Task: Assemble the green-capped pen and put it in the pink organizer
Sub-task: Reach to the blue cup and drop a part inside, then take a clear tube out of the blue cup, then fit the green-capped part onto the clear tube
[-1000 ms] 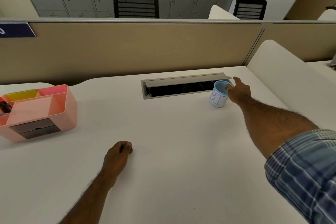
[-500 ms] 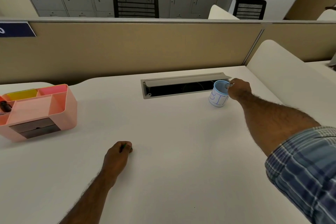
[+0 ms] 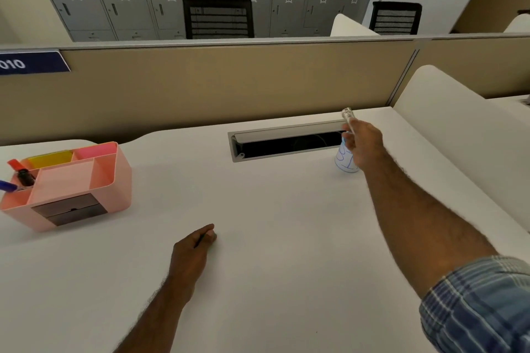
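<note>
Your right hand [image 3: 363,144] at 2 o'clock, pinching clear pen barrel [image 3: 348,117], tip up, above paper cup [image 3: 345,160]. Left hand [image 3: 191,249] at 6 o'clock, fisted on desk [image 3: 272,238], closed around small dark piece, probably green cap; cannot tell for sure. Barrel likely light, stiff, slick; hold mid-shaft for capping. Pink organizer [image 3: 111,178] at 9 o'clock, well apart, markers in left compartment. Cable slot [image 3: 286,142] beside cup: drop hazard. Path to organizer open.
</note>
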A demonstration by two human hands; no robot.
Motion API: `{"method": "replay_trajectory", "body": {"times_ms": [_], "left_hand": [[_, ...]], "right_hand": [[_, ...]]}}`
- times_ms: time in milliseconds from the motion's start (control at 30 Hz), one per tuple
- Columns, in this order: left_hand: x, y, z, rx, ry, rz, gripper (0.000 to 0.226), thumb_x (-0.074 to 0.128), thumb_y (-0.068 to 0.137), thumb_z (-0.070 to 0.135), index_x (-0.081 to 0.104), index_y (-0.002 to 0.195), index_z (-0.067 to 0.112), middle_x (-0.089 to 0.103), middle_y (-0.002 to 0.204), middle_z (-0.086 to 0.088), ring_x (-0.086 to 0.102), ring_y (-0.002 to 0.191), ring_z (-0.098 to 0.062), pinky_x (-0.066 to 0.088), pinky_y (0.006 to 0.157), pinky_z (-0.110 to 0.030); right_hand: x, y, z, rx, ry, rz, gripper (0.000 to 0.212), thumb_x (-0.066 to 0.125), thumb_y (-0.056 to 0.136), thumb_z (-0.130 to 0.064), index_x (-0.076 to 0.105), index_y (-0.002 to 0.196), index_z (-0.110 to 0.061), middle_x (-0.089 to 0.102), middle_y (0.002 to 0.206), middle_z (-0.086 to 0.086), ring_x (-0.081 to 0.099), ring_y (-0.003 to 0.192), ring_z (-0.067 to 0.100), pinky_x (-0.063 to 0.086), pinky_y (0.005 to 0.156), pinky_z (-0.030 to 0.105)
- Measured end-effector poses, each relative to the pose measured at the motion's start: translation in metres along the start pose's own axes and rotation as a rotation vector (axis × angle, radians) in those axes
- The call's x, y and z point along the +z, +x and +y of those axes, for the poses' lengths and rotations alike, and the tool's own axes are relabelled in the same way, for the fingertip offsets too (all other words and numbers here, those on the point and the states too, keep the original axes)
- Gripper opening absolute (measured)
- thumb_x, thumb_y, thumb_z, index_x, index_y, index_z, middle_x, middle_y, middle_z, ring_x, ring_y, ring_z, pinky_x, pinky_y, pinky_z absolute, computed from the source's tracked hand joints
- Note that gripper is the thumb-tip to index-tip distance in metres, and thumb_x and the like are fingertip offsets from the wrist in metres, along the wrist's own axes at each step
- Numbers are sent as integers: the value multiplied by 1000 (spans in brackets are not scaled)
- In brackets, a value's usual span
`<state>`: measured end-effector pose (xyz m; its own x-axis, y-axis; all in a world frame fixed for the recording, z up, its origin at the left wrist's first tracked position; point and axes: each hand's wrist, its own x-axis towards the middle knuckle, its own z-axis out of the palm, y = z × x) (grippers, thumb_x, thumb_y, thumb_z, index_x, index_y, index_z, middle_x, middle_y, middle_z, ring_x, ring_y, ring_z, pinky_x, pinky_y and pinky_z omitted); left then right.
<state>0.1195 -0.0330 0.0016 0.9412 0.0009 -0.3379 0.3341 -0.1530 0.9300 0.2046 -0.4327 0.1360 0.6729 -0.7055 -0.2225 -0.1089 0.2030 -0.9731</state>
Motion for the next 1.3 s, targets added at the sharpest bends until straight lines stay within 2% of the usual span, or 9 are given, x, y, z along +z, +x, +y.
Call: {"method": "replay_trajectory", "body": {"times_ms": [100, 200, 333, 467, 600, 733, 1300], "left_hand": [[-3, -3, 0, -2, -39, -11, 16, 70, 88, 29, 74, 100, 38, 74, 113, 4, 65, 111, -13, 44, 101, -30], [-4, -5, 1, -1, -78, -9, 14, 72, 86, 29, 74, 92, 42, 77, 105, 8, 67, 106, -10, 45, 98, -28], [-6, -6, 2, -14, -150, 3, 13, 73, 84, 30, 75, 96, 35, 78, 97, 11, 67, 105, -11, 45, 99, -30], [-10, -8, 5, -23, -242, 22, 16, 72, 84, 27, 76, 100, 29, 79, 99, 7, 66, 101, -12, 45, 99, -30], [-11, -8, 10, -42, -310, 30, 20, 70, 85, 26, 74, 105, 27, 78, 101, 6, 60, 91, -13, 46, 84, -25], [-12, -10, 11, -35, -288, 16, 22, 68, 86, 31, 72, 108, 30, 77, 105, 7, 60, 92, -13, 45, 82, -23], [-12, -11, 10, -11, -309, 14, 25, 63, 90, 27, 71, 114, 24, 77, 104, 9, 63, 90, -9, 46, 78, -20]], "right_hand": [[21, -32, 14, 112, 211, -231, 10, 59, 91, -26, 67, 93, -19, 72, 73, -6, 59, 58, 6, 42, 53, 20], [37, -66, 38, 217, 300, -399, 15, 56, 93, -28, 68, 93, -20, 75, 75, -5, 61, 64, 7, 42, 57, 21], [50, -113, 78, 343, 315, -517, 21, 58, 92, -32, 69, 104, -19, 75, 88, -2, 63, 69, 8, 46, 60, 24], [61, -160, 119, 498, 296, -602, 21, 57, 93, -35, 70, 100, -20, 76, 90, -3, 62, 69, 7, 46, 59, 22], [66, -202, 153, 637, 228, -653, 25, 54, 94, -36, 69, 103, -17, 76, 88, -2, 62, 62, 7, 45, 55, 21], [66, -232, 177, 691, 116, -683, 25, 57, 94, -30, 67, 109, -13, 76, 87, 2, 60, 57, 9, 42, 52, 22], [77, -246, 185, 586, -36, -752, 22, 55, 96, -22, 64, 113, -11, 73, 93, 7, 58, 57, 10, 38, 47, 22]]}}
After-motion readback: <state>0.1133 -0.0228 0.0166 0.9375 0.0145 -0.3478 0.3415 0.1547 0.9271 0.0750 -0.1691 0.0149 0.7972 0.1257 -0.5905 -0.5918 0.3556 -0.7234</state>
